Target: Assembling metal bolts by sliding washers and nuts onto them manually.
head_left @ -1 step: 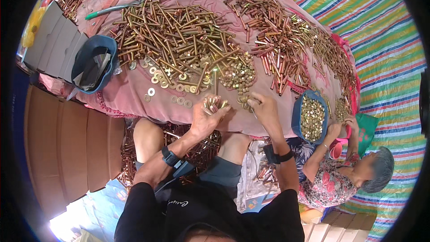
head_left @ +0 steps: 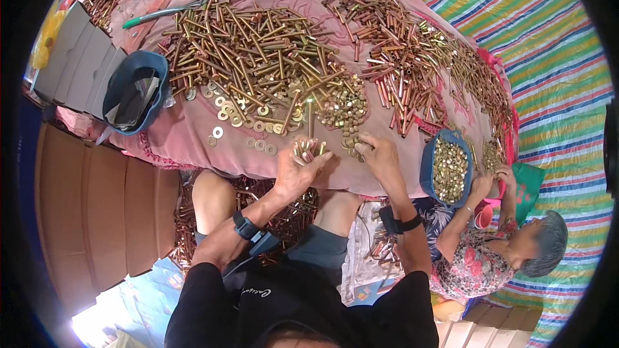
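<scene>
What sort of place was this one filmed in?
Probably a makeshift workspace for handling metal fasteners: a pink cloth bears heaps of long bolts, flat washers and small nuts, and a co-worker is beside a full blue bin.

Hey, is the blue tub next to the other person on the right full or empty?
Not empty: in the blue tub, small brass-coloured pieces hide the bottom. Whether they reach the rim, I cannot tell.
</scene>
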Available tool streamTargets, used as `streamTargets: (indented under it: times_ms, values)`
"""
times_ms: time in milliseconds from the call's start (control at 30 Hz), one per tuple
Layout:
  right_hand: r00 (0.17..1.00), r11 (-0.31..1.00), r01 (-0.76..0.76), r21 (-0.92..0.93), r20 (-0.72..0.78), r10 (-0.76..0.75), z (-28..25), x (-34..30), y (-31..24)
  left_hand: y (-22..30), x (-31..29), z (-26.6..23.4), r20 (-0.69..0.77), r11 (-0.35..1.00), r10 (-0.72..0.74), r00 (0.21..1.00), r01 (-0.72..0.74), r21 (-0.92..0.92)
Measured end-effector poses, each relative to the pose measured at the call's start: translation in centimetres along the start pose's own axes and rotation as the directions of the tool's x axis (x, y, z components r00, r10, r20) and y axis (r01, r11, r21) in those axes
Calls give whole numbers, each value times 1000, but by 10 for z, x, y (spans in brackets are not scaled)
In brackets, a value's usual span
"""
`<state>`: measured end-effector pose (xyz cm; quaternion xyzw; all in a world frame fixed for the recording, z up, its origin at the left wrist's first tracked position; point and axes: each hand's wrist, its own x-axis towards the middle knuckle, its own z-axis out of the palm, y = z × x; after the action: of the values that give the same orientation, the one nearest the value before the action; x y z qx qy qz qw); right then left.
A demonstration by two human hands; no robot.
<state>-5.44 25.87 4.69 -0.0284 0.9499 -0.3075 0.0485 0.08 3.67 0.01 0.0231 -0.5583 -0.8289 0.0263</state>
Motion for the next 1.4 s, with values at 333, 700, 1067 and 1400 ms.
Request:
streamTargets:
  times_ms: [333,700,1067,1400]
  values:
    - [994,895,24,445,-102,25,16,0,20,-10,0,2,58,993,50,997,-56,103]
    - [998,719,-69,692,43,54,10,-7,-15,0,4,5,81,987,-98,992,87,138]
    - [977,516,-212,830,198,84,-3,-25,-42,2,7,3,105,997,-66,992,60,57]
    - [908,331,-419,846,383,171,6,-33,-51,-5,4,0,179,991,-43,983,18,135]
